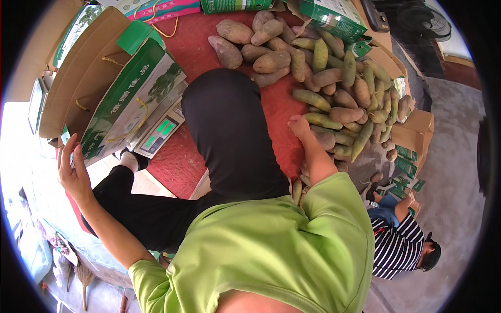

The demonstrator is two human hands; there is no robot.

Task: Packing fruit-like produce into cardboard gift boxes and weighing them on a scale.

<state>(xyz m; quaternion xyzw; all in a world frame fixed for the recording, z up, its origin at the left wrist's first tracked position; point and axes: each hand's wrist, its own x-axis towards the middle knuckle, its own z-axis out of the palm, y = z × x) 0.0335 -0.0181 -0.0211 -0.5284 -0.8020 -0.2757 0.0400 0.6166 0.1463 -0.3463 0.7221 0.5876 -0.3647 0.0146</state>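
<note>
My left hand is at the near lower corner of a tall carton with green and white print and yellow cord handles. Its fingers are stretched out and touch the carton's edge. The carton stands open on a scale with a lit green display. On the right, my right hand is closed low over the red mat, its fingers curled; whether anything is inside them is hidden. Just beside it lies the end of a long green cucumber-like vegetable, part of a heap with brown tubers.
More cartons line the far edge, and others stand right of the heap. A person in a striped shirt crouches at the lower right among green boxes. A black fan is at the far right, a broom at the lower left.
</note>
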